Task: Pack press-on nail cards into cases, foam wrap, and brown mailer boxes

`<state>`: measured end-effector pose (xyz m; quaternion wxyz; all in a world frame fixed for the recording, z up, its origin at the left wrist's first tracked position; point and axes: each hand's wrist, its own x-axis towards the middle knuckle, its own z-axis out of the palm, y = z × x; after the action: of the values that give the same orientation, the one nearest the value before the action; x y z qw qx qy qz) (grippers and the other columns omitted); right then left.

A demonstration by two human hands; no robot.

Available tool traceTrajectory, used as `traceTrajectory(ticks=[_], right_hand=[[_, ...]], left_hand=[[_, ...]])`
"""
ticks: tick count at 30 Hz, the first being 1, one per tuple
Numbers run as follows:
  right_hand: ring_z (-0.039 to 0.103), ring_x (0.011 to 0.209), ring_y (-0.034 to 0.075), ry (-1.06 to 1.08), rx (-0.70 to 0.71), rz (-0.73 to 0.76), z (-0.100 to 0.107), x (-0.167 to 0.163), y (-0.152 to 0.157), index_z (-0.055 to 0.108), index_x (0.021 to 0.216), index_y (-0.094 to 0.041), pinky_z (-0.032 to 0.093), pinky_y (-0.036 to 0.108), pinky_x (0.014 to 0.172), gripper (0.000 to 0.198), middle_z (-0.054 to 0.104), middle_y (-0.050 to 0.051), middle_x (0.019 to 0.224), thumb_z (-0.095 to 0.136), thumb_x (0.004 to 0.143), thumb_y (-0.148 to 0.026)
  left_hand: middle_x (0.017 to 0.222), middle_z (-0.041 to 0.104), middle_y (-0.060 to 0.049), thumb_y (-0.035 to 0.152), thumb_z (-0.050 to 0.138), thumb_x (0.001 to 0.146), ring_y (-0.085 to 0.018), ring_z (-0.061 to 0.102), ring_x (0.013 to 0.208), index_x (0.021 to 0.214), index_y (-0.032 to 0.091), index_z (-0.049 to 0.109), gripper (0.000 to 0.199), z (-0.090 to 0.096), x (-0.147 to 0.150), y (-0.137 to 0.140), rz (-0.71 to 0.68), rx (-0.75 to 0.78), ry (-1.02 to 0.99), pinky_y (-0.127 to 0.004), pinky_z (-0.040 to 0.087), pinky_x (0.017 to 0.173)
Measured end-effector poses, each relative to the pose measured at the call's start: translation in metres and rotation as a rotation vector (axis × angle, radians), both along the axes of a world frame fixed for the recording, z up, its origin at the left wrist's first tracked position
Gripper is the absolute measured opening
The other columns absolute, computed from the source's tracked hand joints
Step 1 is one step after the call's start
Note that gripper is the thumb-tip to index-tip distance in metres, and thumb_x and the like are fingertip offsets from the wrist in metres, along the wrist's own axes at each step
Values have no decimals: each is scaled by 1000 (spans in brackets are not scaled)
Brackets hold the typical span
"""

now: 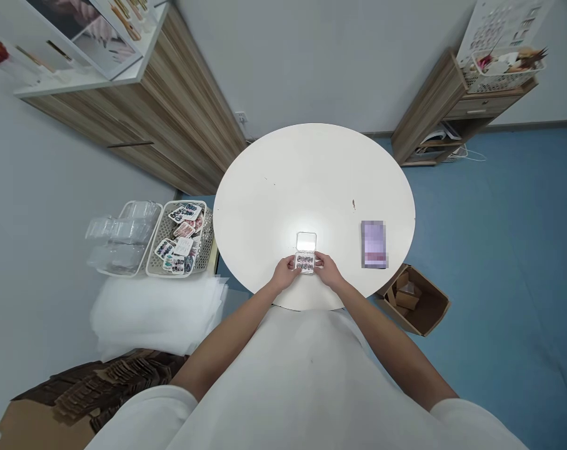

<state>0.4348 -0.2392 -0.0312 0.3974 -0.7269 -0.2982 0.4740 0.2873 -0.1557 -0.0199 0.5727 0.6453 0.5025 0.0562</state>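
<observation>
A small clear plastic case (306,242) rests at the near edge of the round white table (306,169), its lid raised away from me. Rows of small dark, patterned pieces that look like press-on nails (305,262) lie in its lower half. My left hand (284,274) grips the case's left side, fingers closed on the edge. On the opposite side, my right hand (327,270) holds the right edge between thumb and fingers. The fingertips are small in view.
A blurred purple item (374,244) lies on the table at right. Left stand a basket of nail cards (180,240) and a basket of clear boxes (128,237), near white sheets (156,315). An open cardboard box (426,303) is on the floor at right. Wooden cabinets (170,106) stand behind.
</observation>
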Motion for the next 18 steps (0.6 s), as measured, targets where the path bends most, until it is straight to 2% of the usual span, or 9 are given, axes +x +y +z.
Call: traceTrajectory(ticks=[3,7,13,18], right_hand=[[55,88,15,6,45,-16,4,0,-10,48,117,-23,50,32,73,50,51,6,112,47,69,-11],[54,90,13,44,126,-24,13,0,-27,46,118,-23,49,32,77,47,48,6,115,42,72,-12],[51,92,14,146,218,-42,27,0,-40,49,114,-26,49,32,77,42,46,5,116,46,73,-19],[50,93,16,293,262,-164,36,3,-40,53,109,-26,47,33,77,39,51,5,112,54,70,-24]], left_hand=[[84,55,-2,25,60,70,-11,53,72,106,17,49,38,5,1,-9,137,-42,-51,-27,46,70],[86,53,-2,30,59,70,-8,52,61,96,18,50,30,15,3,-20,233,-69,-90,-24,46,59],[74,54,0,37,62,67,-8,52,58,82,17,49,28,28,9,-30,290,-114,-171,-22,43,54],[75,58,-1,42,64,66,-11,56,65,86,18,52,34,39,7,-30,282,-283,-293,-26,45,62]])
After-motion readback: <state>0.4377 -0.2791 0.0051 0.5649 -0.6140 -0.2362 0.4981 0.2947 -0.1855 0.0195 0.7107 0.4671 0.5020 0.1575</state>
